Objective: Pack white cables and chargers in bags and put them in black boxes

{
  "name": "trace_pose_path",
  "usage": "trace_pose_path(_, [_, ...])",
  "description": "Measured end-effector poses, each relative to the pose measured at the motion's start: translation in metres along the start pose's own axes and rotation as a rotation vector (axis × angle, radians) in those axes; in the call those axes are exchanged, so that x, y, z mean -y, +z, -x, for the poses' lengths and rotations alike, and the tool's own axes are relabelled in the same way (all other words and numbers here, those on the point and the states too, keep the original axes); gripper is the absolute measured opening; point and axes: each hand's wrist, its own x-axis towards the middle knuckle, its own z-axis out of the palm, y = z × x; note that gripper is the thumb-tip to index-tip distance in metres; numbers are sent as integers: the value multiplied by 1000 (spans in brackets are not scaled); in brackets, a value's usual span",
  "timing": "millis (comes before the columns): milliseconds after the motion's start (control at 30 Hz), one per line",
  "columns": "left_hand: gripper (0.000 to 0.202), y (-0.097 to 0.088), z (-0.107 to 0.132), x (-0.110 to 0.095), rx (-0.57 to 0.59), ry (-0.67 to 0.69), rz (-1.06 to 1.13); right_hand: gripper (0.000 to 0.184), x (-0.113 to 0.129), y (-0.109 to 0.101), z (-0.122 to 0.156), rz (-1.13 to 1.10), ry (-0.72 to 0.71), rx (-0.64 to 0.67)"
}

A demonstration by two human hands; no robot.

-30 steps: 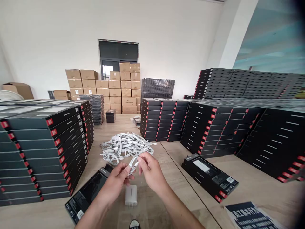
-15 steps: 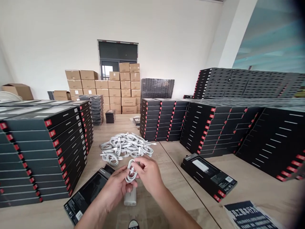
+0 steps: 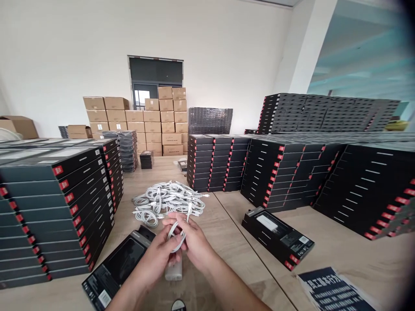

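Observation:
A coiled white cable [image 3: 175,247] is held between both hands above the table. My left hand [image 3: 161,251] pinches the coil from the left, with the thumb across it. On the other side, my right hand [image 3: 192,236] is closed on the coil, and a connector end sticks up past its fingers. Just beyond lies a pile of coiled white cables [image 3: 170,198]. Partly hidden under my hands is a pale rectangular device [image 3: 174,271]. A black box with a dark window [image 3: 121,263] lies by my left forearm.
Tall stacks of black boxes stand at the left [image 3: 78,207] and the right [image 3: 272,172]. On the right half of the table [image 3: 227,255] lie a black windowed box [image 3: 275,235] and a dark sheet with white characters [image 3: 337,289]. Brown cartons [image 3: 152,121] are piled by the wall.
The coil has turned in my hands, and a connector end now points up above my right hand. Both hands have drawn closer together around it. The view has shifted slightly right.

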Motion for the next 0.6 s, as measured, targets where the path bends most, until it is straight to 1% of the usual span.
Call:
trace_pose_path(33, [39,-1,0,0,19,21,-77,45,1,1,0,-46,19,-9])
trace_pose_path(100, [40,-2,1,0,17,59,-204,44,5,2,-1,-157,36,-62])
trace_pose_path(200, [36,-3,0,-1,-20,111,-287,43,10,1,-3,-280,-11,-132])
trace_pose_path(300, [30,-3,0,-3,-6,137,-333,49,11,0,-4,-261,-50,-112])
trace_pose_path(367, [28,-5,1,-8,2,139,-444,54,10,-2,-5,-215,-75,-115])
trace_pose_path(433, [26,-12,5,-17,-34,129,-651,57,11,-7,-7,-166,-110,-167])
trace_pose_path(500, [30,-22,12,-26,-105,96,-866,58,14,-15,-10,-124,-131,-238])
trace_pose_path(567, [35,-36,23,-32,-142,35,-1006,57,19,-26,-14,-118,-145,-297])
trace_pose_path(600, [36,-42,28,-33,-137,-5,-1047,57,22,-31,-16,-133,-149,-313])
